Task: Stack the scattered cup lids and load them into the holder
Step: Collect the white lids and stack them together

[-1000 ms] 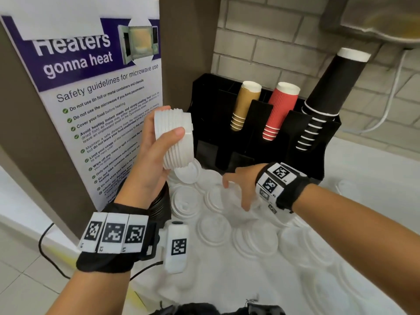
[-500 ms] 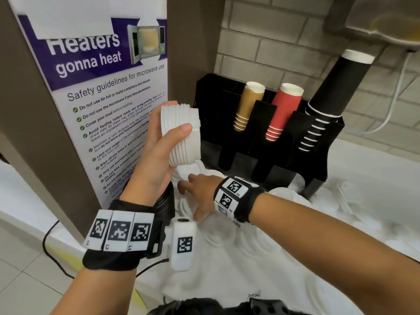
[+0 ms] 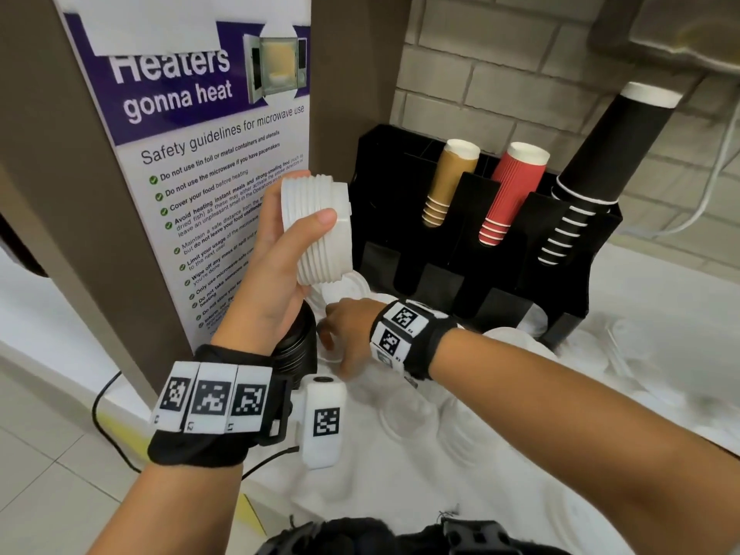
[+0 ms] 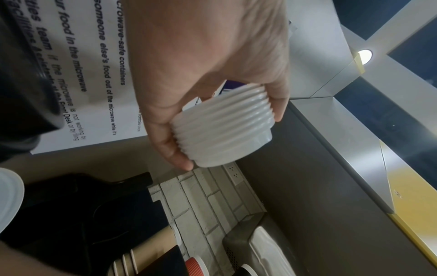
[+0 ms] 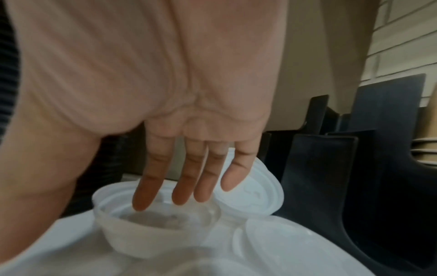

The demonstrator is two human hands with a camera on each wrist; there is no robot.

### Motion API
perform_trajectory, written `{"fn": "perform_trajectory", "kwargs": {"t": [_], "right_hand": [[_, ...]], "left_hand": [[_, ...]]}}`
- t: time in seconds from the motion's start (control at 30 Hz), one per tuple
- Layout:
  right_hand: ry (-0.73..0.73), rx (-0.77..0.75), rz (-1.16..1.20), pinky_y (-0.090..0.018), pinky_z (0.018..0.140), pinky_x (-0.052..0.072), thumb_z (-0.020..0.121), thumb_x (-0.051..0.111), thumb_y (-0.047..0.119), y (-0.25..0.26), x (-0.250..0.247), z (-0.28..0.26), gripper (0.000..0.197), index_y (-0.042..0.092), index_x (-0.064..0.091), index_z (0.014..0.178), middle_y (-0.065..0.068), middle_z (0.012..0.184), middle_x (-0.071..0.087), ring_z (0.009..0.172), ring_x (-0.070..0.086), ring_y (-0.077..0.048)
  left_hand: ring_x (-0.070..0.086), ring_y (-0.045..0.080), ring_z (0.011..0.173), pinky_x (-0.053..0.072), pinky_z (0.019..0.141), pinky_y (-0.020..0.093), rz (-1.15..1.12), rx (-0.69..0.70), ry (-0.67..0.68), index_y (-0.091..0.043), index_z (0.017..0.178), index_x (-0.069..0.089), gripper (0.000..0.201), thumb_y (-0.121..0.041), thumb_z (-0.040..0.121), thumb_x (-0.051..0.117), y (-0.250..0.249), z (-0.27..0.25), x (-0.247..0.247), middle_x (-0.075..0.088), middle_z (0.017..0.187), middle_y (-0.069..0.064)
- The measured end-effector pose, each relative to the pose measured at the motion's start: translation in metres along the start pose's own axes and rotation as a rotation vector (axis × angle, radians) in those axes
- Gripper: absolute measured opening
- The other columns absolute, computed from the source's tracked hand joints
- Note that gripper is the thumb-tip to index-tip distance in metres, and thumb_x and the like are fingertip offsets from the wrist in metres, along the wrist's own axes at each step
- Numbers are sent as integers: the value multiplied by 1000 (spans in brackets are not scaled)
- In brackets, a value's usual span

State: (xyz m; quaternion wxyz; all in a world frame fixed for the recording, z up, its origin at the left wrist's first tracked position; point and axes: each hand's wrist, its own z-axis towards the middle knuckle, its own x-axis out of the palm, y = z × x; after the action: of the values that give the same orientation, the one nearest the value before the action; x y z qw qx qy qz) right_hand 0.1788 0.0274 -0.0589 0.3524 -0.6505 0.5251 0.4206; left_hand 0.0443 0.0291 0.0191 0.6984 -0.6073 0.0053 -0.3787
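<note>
My left hand [image 3: 280,250] holds a stack of white cup lids [image 3: 318,228] up in the air, left of the black holder [image 3: 472,218]; the thumb and fingers curl round the stack [image 4: 222,128]. My right hand [image 3: 344,334] reaches down to the scattered white lids [image 3: 412,410] on the counter. Its fingers [image 5: 182,179] are straight and spread, their tips at an upturned lid [image 5: 151,224], with a tilted lid [image 5: 255,194] just behind. Whether they touch it is unclear.
The holder carries brown [image 3: 448,182], red [image 3: 510,194] and black [image 3: 592,170] cup stacks. A microwave safety poster [image 3: 208,154] covers the panel on the left. A stack of black lids [image 3: 298,346] stands under my left wrist. A brick wall [image 3: 500,66] rises behind.
My right hand has moved left across the scattered lids, to the ones beneath the held stack. The left hand keeps its stack at about the same place.
</note>
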Motion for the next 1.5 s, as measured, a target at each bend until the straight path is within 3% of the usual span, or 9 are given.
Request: {"fn": "perform_trajectory", "kwargs": {"t": [0.1,0.27,0.43,0.53,0.83,0.97,1.13,1.27,1.5], "right_hand": [[114,89,34,-17,49,40,72,77,33,-16,-3,9,39,14,65,103,-2,99,59,85,61,-21],[37,315,-81,-21,46,37,77,67,41,-65,-7,9,27,14,61,78,1,71,58,55,51,-13],[22,323,-87,-29,60,49,67,60,60,-82,19,17,67,22,52,123,0,98,61,71,55,-17],[26,329,-12,-38,75,53,57,65,68,-85,20,19,88,24,44,131,-3,113,57,87,55,-21],[29,348,103,-28,52,36,65,77,45,-84,-12,-10,74,25,42,128,-2,109,38,86,48,-24],[-98,321,239,-33,70,49,70,77,39,-76,-49,-48,70,26,42,129,-1,113,45,93,50,-20],[-387,226,886,-32,73,60,77,75,29,-65,-62,-103,62,39,41,128,2,117,54,91,65,-20],[-625,37,1282,-44,85,57,76,77,29,-40,-45,-126,58,44,48,124,0,122,58,98,68,-25],[-787,-94,1417,-43,87,56,77,72,34,-10,-29,-124,62,41,45,132,0,127,58,102,66,-23]], "left_hand": [[65,6,94,55,71,29,3,5,-6,-31,126,48,66,-38,64,71,-1,-1,-2,63,107,-11],[65,5,93,55,70,28,9,1,11,-35,121,49,60,-38,65,71,0,-1,-3,64,105,-14],[65,7,94,55,68,28,-2,-5,7,-34,120,50,59,-36,65,71,0,-1,-4,62,108,-11],[65,6,93,54,69,27,2,-1,-3,-35,120,50,60,-38,64,71,0,0,-7,64,106,-13],[65,5,92,54,68,27,-2,-6,21,-32,121,48,61,-37,65,71,1,2,-3,62,106,-13],[63,8,99,54,75,29,-26,-55,16,-29,128,46,70,-38,64,73,5,3,-2,60,112,-8],[65,9,99,55,75,29,-32,-109,40,-26,134,45,77,-38,64,75,12,4,1,62,114,-5],[64,13,102,55,75,32,-5,-92,80,-30,122,48,62,-36,66,74,17,4,6,62,112,-5],[61,13,104,53,74,26,43,-67,113,-31,121,48,61,-37,65,72,23,-1,12,62,111,-9]]}}
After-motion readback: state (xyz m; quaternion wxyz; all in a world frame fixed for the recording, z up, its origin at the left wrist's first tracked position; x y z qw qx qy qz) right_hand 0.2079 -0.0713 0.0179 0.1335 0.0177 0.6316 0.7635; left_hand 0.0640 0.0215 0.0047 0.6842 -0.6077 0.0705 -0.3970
